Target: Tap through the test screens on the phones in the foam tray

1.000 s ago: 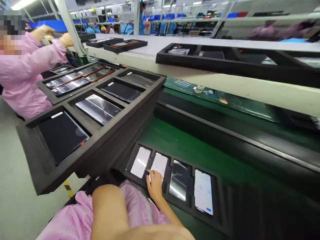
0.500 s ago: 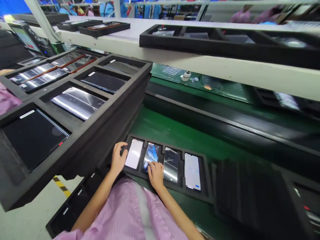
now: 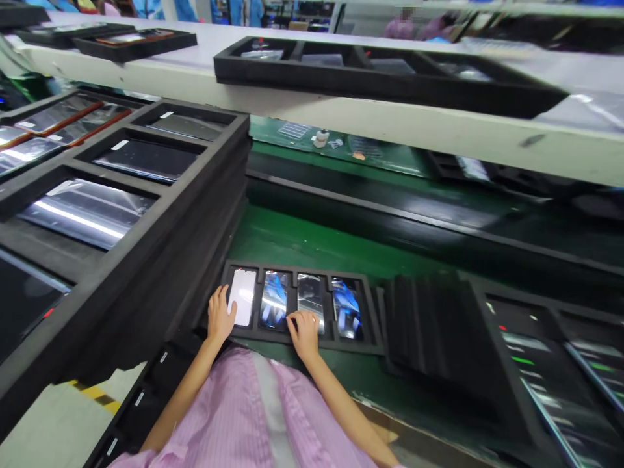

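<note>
Low on the green bench [image 3: 316,240], close to the body: a shallow black foam tray [image 3: 292,268] with four phones side by side, one per pocket. From the left: a white-lit phone [image 3: 242,297], a blue-screen phone [image 3: 273,300], a mirror-like phone [image 3: 311,300], a second blue phone [image 3: 347,309].

Open and flat on the tray's left rim: the left hand [image 3: 220,318], fingers stretched along the edge of the white-lit phone, touching or just beside it; hard to tell which. Grips nothing. Open too: the right hand [image 3: 305,328], fingers bent down, tips pressing at the near end of the mirror-like phone, close to the divider toward the blue-screen phone. Holds nothing either.

Just left, a tall stack of foam trays [image 3: 195,214], top layer filled with dark phones. Just right, a lower stack of dark trays [image 3: 429,325]. Overhead, a white shelf [image 3: 341,123] carrying a long tray [image 3: 390,78].

Likely trouble: a fingertip dragging across glass and smearing or scratching it; pressure on one end tipping a phone up out of its pocket; an elbow nudging the tall stack, near enough to spill onto the foam tray.
</note>
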Available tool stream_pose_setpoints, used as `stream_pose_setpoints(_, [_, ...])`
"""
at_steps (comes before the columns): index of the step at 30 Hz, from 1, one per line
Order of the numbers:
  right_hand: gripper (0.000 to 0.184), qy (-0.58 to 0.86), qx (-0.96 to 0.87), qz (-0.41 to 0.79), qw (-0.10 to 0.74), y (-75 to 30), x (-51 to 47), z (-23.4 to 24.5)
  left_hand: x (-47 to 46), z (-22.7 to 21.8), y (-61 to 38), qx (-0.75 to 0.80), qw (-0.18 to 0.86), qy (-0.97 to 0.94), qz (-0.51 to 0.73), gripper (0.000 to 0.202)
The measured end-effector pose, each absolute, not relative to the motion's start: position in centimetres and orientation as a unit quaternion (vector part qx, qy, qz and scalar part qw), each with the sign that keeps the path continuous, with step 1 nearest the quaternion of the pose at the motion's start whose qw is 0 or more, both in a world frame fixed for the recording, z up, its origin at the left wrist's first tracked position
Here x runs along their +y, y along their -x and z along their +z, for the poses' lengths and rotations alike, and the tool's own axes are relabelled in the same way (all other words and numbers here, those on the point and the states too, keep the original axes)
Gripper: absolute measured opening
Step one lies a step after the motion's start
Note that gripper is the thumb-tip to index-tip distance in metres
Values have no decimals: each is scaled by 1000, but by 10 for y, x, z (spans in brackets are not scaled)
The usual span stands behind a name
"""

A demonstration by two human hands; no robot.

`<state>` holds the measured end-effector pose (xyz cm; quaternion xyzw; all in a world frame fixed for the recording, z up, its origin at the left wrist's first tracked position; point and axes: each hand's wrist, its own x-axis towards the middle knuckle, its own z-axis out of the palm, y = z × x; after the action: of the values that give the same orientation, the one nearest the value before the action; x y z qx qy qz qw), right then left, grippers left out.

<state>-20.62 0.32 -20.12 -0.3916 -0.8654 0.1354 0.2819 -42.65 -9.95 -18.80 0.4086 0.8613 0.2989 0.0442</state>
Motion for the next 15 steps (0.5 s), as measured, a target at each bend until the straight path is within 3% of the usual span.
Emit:
stream_pose_setpoints(9, [43,564,-774,49,284,115,22,-205,-85,-193,424,891,65,-338,297,49])
stream_pose_setpoints(15, [45,589,-757,44,278,98,38,-207,-84,-187,424,907,79,-320,262,49])
